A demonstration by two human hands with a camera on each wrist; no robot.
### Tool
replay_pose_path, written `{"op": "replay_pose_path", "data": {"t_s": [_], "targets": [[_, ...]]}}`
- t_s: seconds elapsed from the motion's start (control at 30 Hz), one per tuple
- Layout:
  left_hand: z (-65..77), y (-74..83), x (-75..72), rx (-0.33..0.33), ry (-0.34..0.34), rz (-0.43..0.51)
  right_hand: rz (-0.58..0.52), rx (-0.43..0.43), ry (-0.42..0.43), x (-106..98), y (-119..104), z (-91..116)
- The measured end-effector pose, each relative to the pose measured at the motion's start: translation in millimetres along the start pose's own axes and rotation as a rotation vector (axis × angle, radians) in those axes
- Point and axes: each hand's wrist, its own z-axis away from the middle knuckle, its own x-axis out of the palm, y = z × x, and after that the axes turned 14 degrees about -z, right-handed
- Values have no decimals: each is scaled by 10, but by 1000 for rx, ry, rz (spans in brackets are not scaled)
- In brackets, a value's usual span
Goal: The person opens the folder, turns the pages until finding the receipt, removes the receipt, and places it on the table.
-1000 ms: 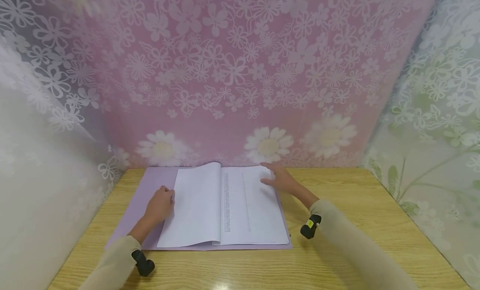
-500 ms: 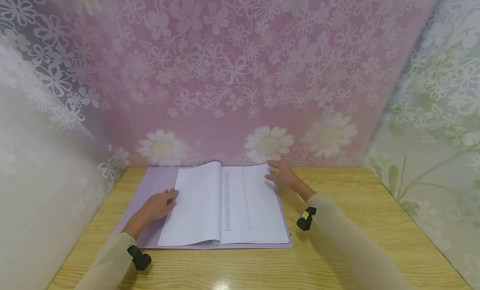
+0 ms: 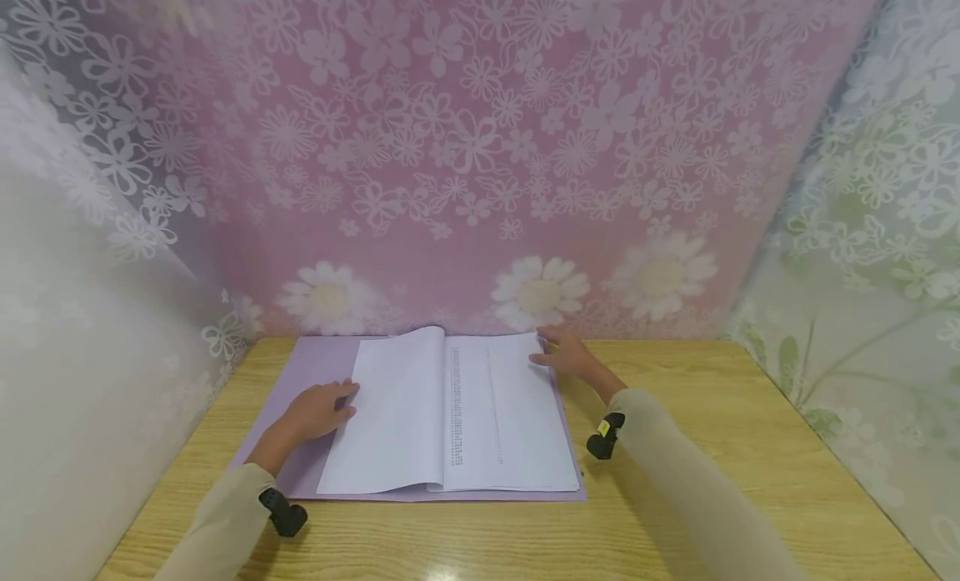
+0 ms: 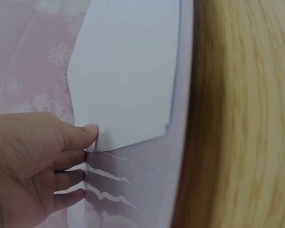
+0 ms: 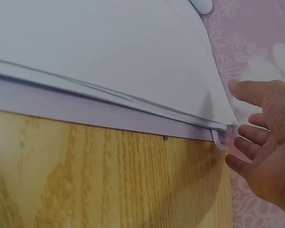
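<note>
A bound stack of paper in a lilac cover [image 3: 318, 360] lies open on the wooden table. Its left page [image 3: 393, 423] is blank and bulges near the spine; the right page [image 3: 517, 406] carries small columns of print. My left hand [image 3: 311, 414] is at the left page's outer edge. In the left wrist view its thumb [image 4: 88, 135] touches the paper, with the other fingertips against the cover, loosely bent. My right hand [image 3: 573, 356] is by the upper right corner, fingers spread. In the right wrist view, its fingertips [image 5: 244, 133] are close to that corner; contact is unclear.
The wooden table [image 3: 675, 381] extends right of the papers and in front of them. A pink floral wall covering [image 3: 465, 189] stands directly behind, with pale floral panels on both sides. A thin pale loop [image 5: 218, 140] sticks out at the corner.
My left hand's curled fingers have straightened and come to rest at the left page's edge. My right hand has drawn slightly right, toward the upper corner. The pages look the same.
</note>
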Motion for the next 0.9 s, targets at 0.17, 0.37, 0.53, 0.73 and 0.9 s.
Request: {"op": "replay_pose_path", "data": {"t_s": [0.17, 0.37, 0.53, 0.73, 0.9], "targets": [[5, 30, -18, -2, 2, 12, 16, 42, 0, 20, -16, -4], [-7, 17, 6, -7, -3, 13, 54, 47, -12, 48, 11, -30], [-12, 0, 17, -7, -5, 8, 71, 65, 5, 65, 6, -30], [-13, 5, 12, -10, -9, 10, 74, 70, 0, 69, -18, -18], [-3, 7, 1, -12, -2, 12, 17, 50, -10, 74, -42, -15]]}}
